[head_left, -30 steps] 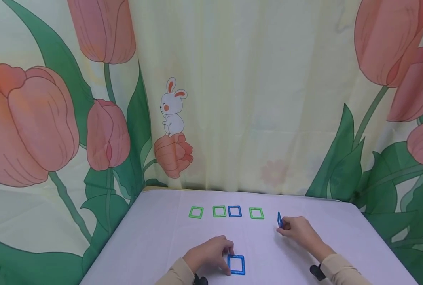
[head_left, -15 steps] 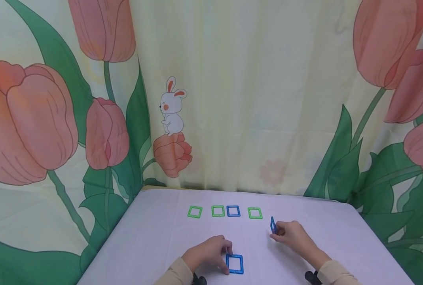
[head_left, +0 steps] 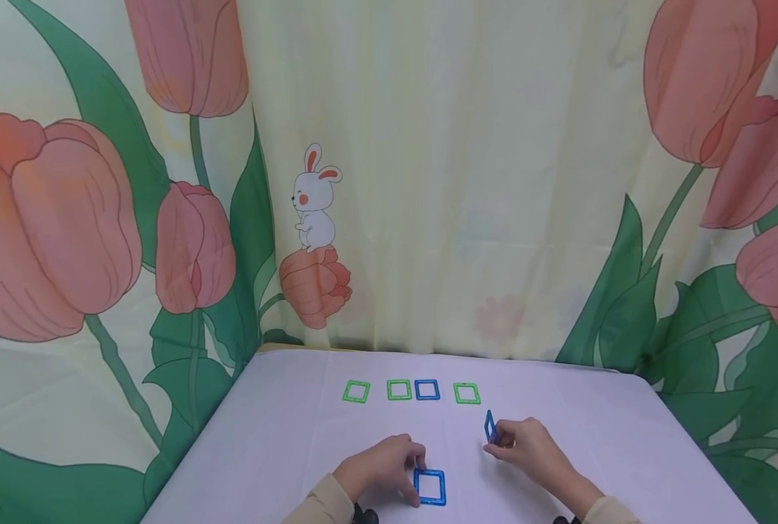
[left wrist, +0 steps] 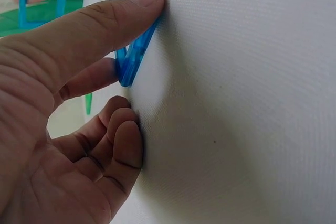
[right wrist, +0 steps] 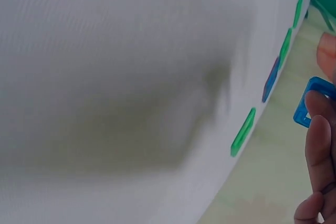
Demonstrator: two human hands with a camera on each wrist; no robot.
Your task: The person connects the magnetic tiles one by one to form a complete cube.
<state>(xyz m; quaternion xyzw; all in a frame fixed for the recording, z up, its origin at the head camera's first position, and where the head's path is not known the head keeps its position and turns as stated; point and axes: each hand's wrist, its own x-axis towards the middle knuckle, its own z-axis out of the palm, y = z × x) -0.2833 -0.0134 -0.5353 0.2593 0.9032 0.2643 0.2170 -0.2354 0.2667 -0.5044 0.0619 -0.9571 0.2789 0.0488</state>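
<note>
In the head view my left hand holds a blue square magnetic tile that lies flat on the white table. Its thumb and index finger grip the left side of that tile, as the left wrist view shows with the thumb laid along the blue tile. The other fingers curl on the cloth. To the right, my right hand pinches a second blue square tile, upright and raised above the table. In the right wrist view only part of this blue tile shows beside the fingers.
Along the far side of the table lie a green tile, another green tile close beside a blue tile, and a third green tile. A tulip-print curtain hangs behind.
My right hand has moved left and nearer with its blue square tile, toward the left hand. My left hand and its blue square tile have stayed in place.
</note>
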